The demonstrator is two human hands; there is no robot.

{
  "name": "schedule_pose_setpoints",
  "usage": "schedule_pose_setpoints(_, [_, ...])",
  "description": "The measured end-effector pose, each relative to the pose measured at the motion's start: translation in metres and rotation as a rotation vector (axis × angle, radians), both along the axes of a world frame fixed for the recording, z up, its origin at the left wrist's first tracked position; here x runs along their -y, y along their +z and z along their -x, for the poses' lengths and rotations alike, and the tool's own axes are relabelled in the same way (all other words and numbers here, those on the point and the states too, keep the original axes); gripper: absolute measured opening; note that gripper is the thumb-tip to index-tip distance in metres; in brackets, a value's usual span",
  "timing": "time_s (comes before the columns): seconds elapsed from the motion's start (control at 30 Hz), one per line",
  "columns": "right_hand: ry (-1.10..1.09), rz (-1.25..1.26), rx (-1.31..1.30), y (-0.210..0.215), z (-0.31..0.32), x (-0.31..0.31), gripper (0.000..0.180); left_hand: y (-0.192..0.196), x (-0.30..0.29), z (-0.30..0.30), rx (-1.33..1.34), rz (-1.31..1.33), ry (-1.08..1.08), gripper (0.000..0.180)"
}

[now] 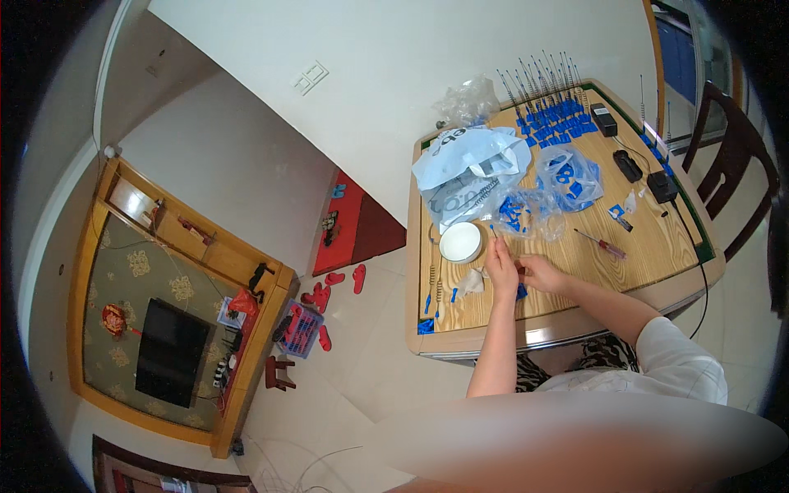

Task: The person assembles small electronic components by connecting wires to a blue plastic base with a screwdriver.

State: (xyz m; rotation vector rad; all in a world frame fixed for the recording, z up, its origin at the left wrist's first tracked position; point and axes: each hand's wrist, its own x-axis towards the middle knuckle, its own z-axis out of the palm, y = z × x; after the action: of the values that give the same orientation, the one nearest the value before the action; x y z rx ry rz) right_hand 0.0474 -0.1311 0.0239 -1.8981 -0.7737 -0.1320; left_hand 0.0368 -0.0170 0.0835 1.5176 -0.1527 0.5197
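Both my hands meet over the near part of a wooden table [649, 246]. My left hand [500, 269] pinches a thin wire-like piece that sticks up past its fingertips, right beside a small white bowl [460, 242]. My right hand [540, 274] is closed on a small dark part, touching the left hand's fingers. Just beyond my hands lie clear plastic bags of small blue parts [567, 177].
A white plastic bag [468, 168] lies at the table's far left. Rows of blue parts with upright wires [552, 115] fill the far edge. A red-handled screwdriver [604, 244] and black boxes [629, 164] lie to the right. A dark chair [735, 164] stands beyond the table.
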Motion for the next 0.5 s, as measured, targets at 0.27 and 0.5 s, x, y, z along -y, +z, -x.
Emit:
schedule_pose_setpoints(0.27, [0.015, -0.031, -0.042, 0.0002, -0.0001, 0.0005, 0.012, 0.0041, 0.0014, 0.0017, 0.029, -0.018, 0.016, 0.030])
schedule_pose_setpoints(0.5, [0.014, 0.011, 0.019, -0.0042, -0.0036, 0.0015, 0.014, -0.0004, 0.0004, -0.0005, 0.017, -0.040, 0.045, 0.028])
